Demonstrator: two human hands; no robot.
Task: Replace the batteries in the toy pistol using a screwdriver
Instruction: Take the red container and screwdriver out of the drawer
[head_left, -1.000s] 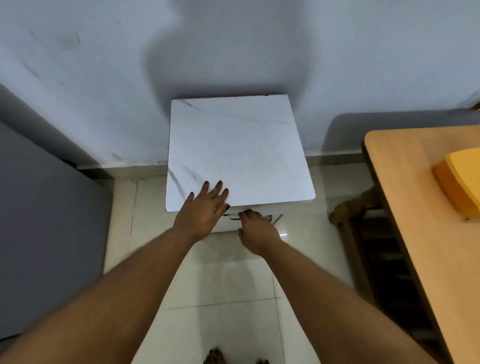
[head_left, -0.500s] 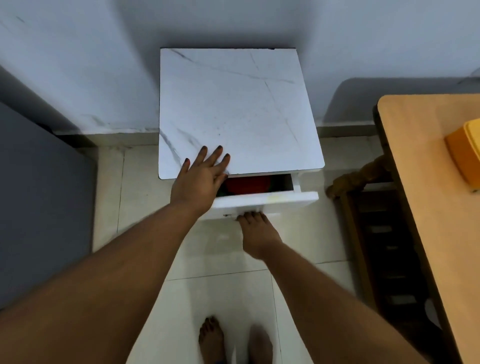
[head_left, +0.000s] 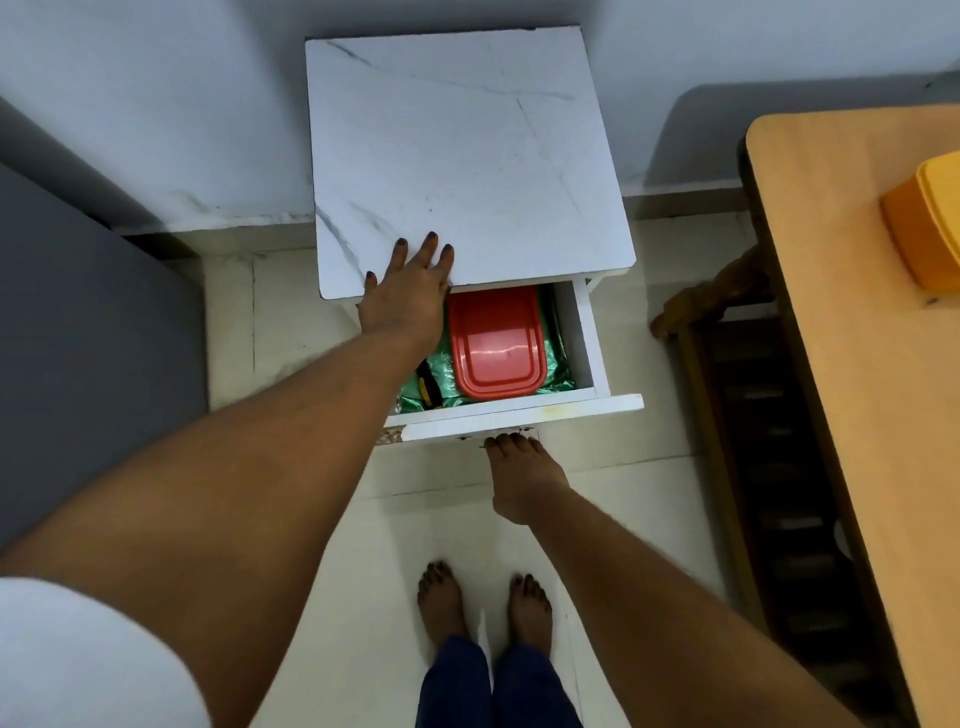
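A white bedside cabinet with a marble-look top (head_left: 462, 156) stands against the wall. Its drawer (head_left: 582, 402) is pulled out. Inside lies a red plastic lidded box (head_left: 496, 345) on green shiny material (head_left: 558, 358). A black and yellow object (head_left: 427, 387), perhaps a tool handle, shows at the drawer's left, partly hidden by my left arm. My left hand (head_left: 408, 299) lies flat on the cabinet top's front edge, fingers spread. My right hand (head_left: 522, 475) grips the handle under the drawer front; the handle itself is hidden. No toy pistol or batteries are in sight.
A wooden table (head_left: 852, 338) runs along the right with an orange box (head_left: 924, 228) on it. A dark wooden chair or frame (head_left: 769, 457) stands between table and cabinet. A grey panel (head_left: 78, 338) fills the left. My bare feet (head_left: 483, 608) stand on pale floor tiles.
The drawer went from shut to well pulled out, drawn toward me by my right hand. The red box and green lining have come into sight. My left hand stayed on the top.
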